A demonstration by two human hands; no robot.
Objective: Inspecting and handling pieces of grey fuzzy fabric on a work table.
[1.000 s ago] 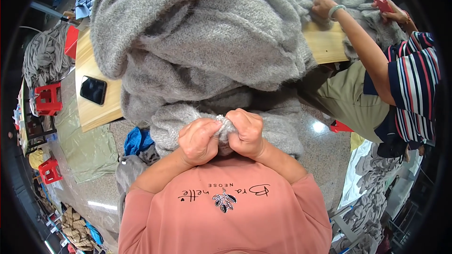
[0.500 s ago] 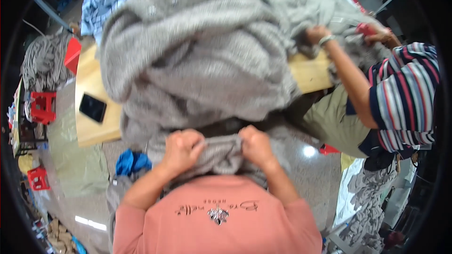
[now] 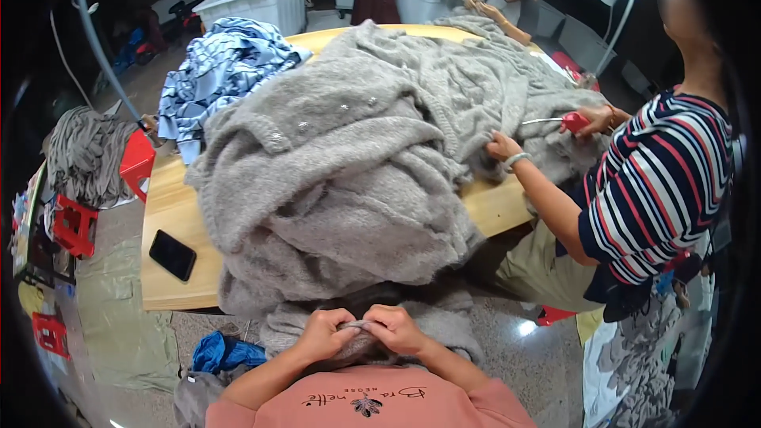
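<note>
Close to my body, a grey fuzzy knit garment (image 3: 287, 330) hangs over my lap area. My left hand (image 3: 323, 336) pinches its edge, and my right hand (image 3: 396, 330) grips the same edge right beside it. A short folded strip of the knit shows between my thumbs. Both hands are closed, nearly touching. Just beyond them a big heap of grey knitwear (image 3: 357, 190) covers much of the table; small pale shiny spots dot its upper folds. Whether the piece I hold joins that heap cannot be made out.
At the right, a co-worker in a striped shirt (image 3: 658, 190) handles grey knit with a red-handled tool (image 3: 572, 121). A black phone (image 3: 173, 255) lies on the wooden table (image 3: 178, 190). Blue checked cloth (image 3: 230, 71), red stools (image 3: 75, 226), white bins (image 3: 258, 0) and a blue bundle (image 3: 224, 353) surround it.
My hands have come together along the garment's edge; they were well apart before. The view has tilted up, showing bins and people beyond the table. The co-worker's hands still work the grey knit.
</note>
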